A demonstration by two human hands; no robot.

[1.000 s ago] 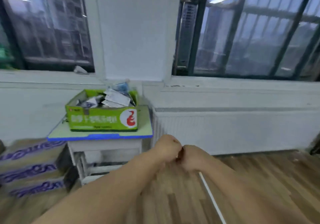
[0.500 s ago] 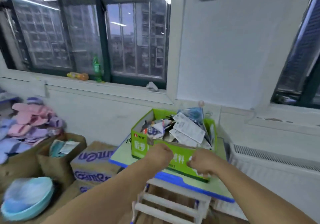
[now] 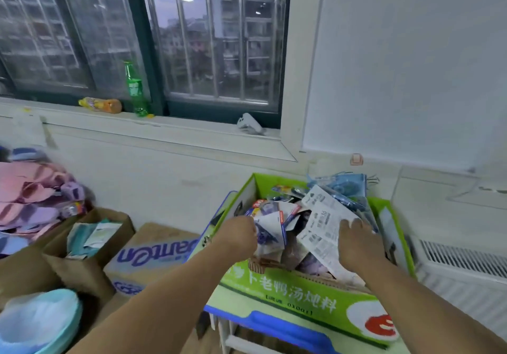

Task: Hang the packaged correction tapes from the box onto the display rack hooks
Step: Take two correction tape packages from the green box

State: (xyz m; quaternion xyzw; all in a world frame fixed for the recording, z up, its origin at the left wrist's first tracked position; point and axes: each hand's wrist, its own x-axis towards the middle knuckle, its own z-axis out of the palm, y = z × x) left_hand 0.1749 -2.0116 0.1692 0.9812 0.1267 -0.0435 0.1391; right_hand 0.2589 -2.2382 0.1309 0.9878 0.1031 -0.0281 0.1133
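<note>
Reaching into the green cardboard box (image 3: 301, 296), both bare hands sit among the packaged correction tapes (image 3: 277, 208) heaped inside it. On the left hand (image 3: 238, 233), the fingers are curled and pinch the edge of one white-and-blue carded package (image 3: 270, 230). On the right hand (image 3: 356, 241), the fingers are fairly straight and spread, pressing on a white card back (image 3: 323, 227) printed with black text too fine to read.

The box front carries white characters, 老鸭汤炖料, with a red-and-white round emblem at its right end. The box stands on a small table with a pale green top and blue edge (image 3: 274, 323). Left of it, a brown cardboard carton (image 3: 153, 255) shows purple lettering upside down, seemingly "Pantene". A green plastic bottle (image 3: 135, 90) stands on the windowsill, its label unreadable.

Half a second ago both hands were fisted before the box's near wall; now they are over its contents.
</note>
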